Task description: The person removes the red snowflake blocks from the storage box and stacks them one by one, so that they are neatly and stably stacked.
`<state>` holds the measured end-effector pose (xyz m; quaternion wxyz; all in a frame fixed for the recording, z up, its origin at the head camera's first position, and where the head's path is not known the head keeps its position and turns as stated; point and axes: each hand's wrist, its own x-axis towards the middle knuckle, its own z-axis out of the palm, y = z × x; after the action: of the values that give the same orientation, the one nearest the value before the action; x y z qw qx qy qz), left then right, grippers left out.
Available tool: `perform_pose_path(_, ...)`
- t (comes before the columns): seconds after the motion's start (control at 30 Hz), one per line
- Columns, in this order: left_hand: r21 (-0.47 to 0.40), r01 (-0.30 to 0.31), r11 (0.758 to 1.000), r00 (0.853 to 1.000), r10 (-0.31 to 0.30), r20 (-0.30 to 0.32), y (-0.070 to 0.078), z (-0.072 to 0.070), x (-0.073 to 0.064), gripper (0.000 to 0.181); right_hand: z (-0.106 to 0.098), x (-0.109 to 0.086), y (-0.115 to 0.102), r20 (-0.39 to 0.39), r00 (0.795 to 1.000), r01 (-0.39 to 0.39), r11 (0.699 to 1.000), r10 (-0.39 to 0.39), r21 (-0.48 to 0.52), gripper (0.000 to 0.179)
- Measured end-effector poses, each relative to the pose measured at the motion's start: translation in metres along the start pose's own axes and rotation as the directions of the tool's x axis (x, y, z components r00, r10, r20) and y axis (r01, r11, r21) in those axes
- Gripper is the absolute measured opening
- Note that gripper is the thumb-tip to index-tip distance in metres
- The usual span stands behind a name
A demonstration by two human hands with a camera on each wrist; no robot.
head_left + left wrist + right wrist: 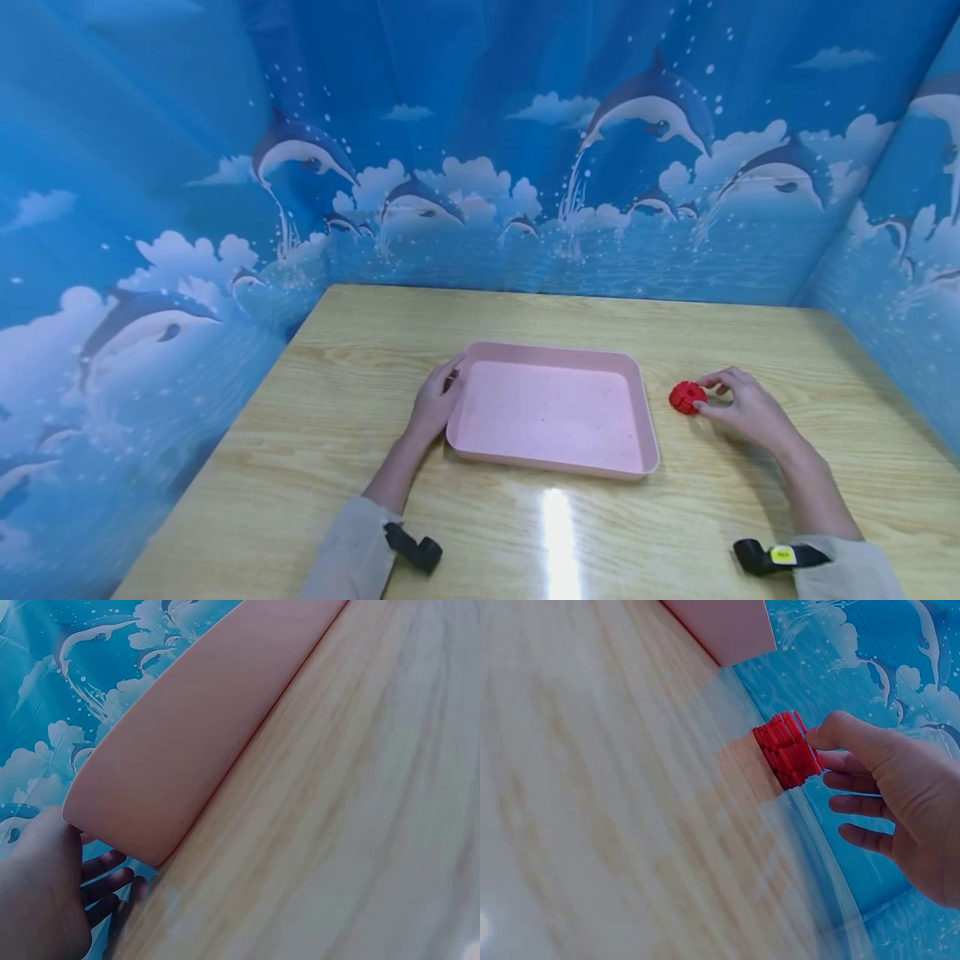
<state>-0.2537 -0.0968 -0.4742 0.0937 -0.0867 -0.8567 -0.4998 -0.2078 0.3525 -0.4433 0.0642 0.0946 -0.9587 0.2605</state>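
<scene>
A shallow pink tray (551,462) rests on the wooden table. At its left side is my left hand (437,400); the thumb reaches over the rim while the other fingers (105,889) lie along the outside of the wall. To the right of the tray, a red round ridged piece (686,398), layered like stacked toothed discs in the right wrist view, sits on the tabletop. My right hand (738,406) pinches its right edge between thumb and index finger, and the remaining fingers (855,804) hang loosely bent beside it.
A light wood-grain table (360,333) spreads beneath everything, with a bright glare streak near the front. Blue dolphin-print curtains (480,233) stand behind and at both sides. Black straps with small devices (412,550) are on both sleeves.
</scene>
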Motion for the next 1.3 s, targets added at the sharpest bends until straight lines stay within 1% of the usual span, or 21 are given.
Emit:
perform_pose_path(0.27, -0.002, 0.001, 1.000, 1.000, -0.001, -0.001, 0.000, 0.000, -0.001, 0.039, 0.000, 0.001, 0.000, 0.002, 1.000, 0.007, 1.000, -0.007, 0.002, 0.038)
perform_pose_path(0.53, 0.003, -0.002, 1.000, 1.000, 0.002, -0.004, 0.000, 0.001, 0.000, 0.039, -0.002, -0.001, 0.000, 0.023, 1.000, -0.015, 1.000, 0.015, 0.008, 0.040)
perform_pose_path(0.6, -0.005, -0.011, 1.000, 1.000, 0.011, -0.004, 0.000, 0.001, 0.000, 0.038, -0.002, -0.001, 0.000, 0.023, 1.000, -0.019, 1.000, 0.018, 0.008, 0.040)
perform_pose_path(0.73, -0.019, -0.053, 0.998, 0.999, 0.053, -0.009, -0.001, 0.001, -0.002, 0.037, -0.003, -0.003, -0.001, 0.028, 0.999, -0.031, 0.999, 0.030, 0.010, 0.041)
perform_pose_path(0.77, -0.018, -0.081, 0.997, 0.997, 0.081, -0.016, -0.004, 0.002, -0.002, 0.037, -0.003, -0.003, -0.001, 0.028, 0.999, -0.034, 0.999, 0.033, 0.009, 0.041)
perform_pose_path(0.83, -0.021, -0.088, 0.996, 0.996, 0.088, -0.018, -0.004, 0.002, -0.003, 0.037, -0.004, -0.004, -0.001, 0.027, 0.999, -0.036, 0.999, 0.035, 0.007, 0.041)
perform_pose_path(0.87, -0.021, -0.087, 0.996, 0.996, 0.087, -0.018, -0.003, 0.002, -0.003, 0.037, -0.004, -0.005, -0.001, 0.024, 0.999, -0.037, 0.999, 0.037, 0.007, 0.041)
perform_pose_path(0.97, -0.023, -0.057, 0.998, 0.998, 0.057, -0.011, -0.003, 0.003, -0.002, 0.038, -0.006, -0.006, -0.002, 0.012, 0.999, -0.034, 0.999, 0.034, 0.006, 0.040)
perform_pose_path(1.0, -0.024, -0.029, 0.999, 1.000, 0.029, -0.002, -0.001, 0.003, -0.002, 0.039, -0.008, -0.006, -0.003, 0.008, 0.999, -0.031, 0.999, 0.031, 0.008, 0.040)
perform_pose_path(1.03, -0.020, -0.016, 1.000, 1.000, 0.016, 0.003, -0.001, 0.003, -0.002, 0.039, -0.009, -0.007, -0.003, 0.002, 1.000, -0.028, 1.000, 0.028, 0.012, 0.039)
perform_pose_path(1.13, -0.003, 0.008, 1.000, 1.000, -0.008, 0.009, -0.001, 0.004, 0.001, 0.039, -0.015, -0.006, -0.004, -0.035, 0.999, 0.011, 1.000, -0.011, 0.019, 0.036)
perform_pose_path(1.23, -0.003, 0.006, 1.000, 1.000, -0.006, 0.017, -0.002, 0.002, 0.002, 0.038, -0.019, -0.004, -0.008, -0.084, 0.995, 0.052, 0.999, -0.050, 0.016, 0.034)
perform_pose_path(1.3, -0.010, 0.007, 1.000, 1.000, -0.007, 0.031, -0.002, 0.000, 0.003, 0.038, -0.023, -0.004, -0.014, -0.112, 0.992, 0.060, 0.998, -0.059, 0.003, 0.035)
